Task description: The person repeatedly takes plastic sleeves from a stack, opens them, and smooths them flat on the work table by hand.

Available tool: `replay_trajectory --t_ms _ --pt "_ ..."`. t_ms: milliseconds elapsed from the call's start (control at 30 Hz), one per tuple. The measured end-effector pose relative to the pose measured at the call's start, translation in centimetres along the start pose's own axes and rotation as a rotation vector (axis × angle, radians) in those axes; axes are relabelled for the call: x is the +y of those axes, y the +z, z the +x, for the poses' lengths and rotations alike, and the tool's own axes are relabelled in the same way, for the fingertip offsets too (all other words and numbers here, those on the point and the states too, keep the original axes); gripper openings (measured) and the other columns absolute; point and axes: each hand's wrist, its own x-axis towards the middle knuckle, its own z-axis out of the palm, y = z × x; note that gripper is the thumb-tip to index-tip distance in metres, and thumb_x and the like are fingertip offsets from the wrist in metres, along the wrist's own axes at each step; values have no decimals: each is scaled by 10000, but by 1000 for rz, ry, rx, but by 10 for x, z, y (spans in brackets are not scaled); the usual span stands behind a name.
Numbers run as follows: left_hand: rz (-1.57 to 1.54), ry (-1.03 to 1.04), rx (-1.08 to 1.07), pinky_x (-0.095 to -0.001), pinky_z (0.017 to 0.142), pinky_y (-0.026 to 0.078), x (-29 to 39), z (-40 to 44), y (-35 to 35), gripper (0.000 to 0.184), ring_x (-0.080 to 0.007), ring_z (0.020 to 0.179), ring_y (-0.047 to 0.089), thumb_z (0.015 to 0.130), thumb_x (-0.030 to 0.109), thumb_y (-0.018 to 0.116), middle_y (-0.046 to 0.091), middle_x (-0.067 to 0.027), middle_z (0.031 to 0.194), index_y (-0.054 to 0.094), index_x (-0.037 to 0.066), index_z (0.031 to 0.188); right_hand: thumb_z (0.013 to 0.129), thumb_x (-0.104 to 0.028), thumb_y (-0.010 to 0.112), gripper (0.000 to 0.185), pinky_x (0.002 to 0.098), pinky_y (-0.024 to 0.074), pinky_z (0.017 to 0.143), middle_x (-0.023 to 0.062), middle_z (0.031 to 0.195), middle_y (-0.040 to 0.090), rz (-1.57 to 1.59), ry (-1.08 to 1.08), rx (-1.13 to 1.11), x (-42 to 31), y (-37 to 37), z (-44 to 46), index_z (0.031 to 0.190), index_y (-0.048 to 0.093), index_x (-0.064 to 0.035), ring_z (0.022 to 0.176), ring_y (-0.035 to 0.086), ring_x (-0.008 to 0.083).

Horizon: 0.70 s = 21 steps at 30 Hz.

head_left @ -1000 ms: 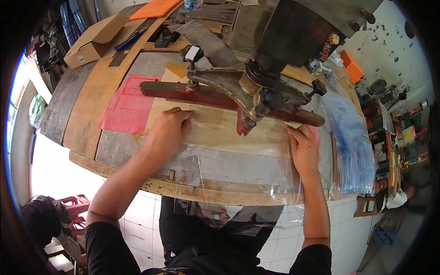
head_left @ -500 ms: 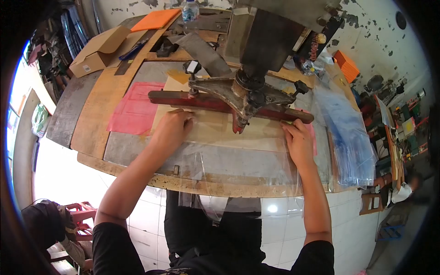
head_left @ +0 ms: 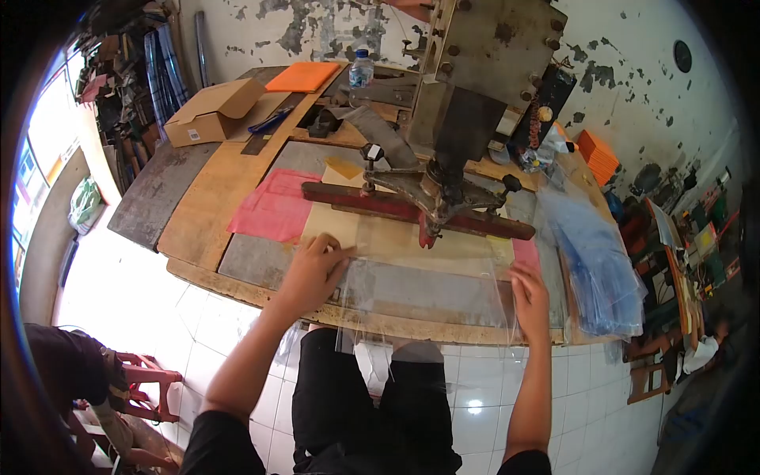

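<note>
A clear plastic sheet [head_left: 427,294] stretches between my hands and droops over the table's front edge toward my lap. My left hand [head_left: 315,273] pinches its left side, fingers curled. At its right side, my right hand [head_left: 529,291] is closed with thumb and fingertips together on the edge. Just beyond my hands, the long red-sided bar [head_left: 412,212] of a press hangs from a metal bracket [head_left: 439,190]. Under the bar lies a cream-coloured sheet [head_left: 388,241], with pink material [head_left: 273,207] showing to its left.
Clear plastic pieces [head_left: 598,273] are piled on the right. Farther back are a cardboard box [head_left: 214,115], an orange pad [head_left: 302,77] and a water bottle [head_left: 361,73]. The press column [head_left: 483,71] rises behind the bar. Another person [head_left: 67,368] is at lower left near a red stool [head_left: 146,380].
Both hands have drawn back from the press bar toward my body, pulling the clear sheet with them. My head view has tilted up and shifted.
</note>
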Motion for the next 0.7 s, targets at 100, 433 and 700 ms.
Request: replay_trajectory --t_ms 100,433,700 --pt "-42 38 118 -464 931 526 12 -28 -5 274 -340 1072 661 950 109 709 706 -126 1138 773 67 1212 1057 -130 634 207 364 530 983 131 1218 720 19 78 86 -7 -8 -25 1155 777 -19 1137 692 291" --pt "70 -105 414 -440 996 497 19 -68 15 303 -321 1129 669 908 112 711 723 -107 1212 764 94 1206 1077 -192 616 256 367 509 969 133 1119 725 86 129 211 -9 -8 -35 1129 770 5 1077 691 279" --pt "301 -31 496 -593 1281 177 -22 -150 93 452 -420 1499 423 986 364 637 547 -159 1567 677 128 1370 1075 -200 628 250 371 507 975 124 1124 730 102 155 251 -7 -5 -37 1128 769 0 1075 689 263"
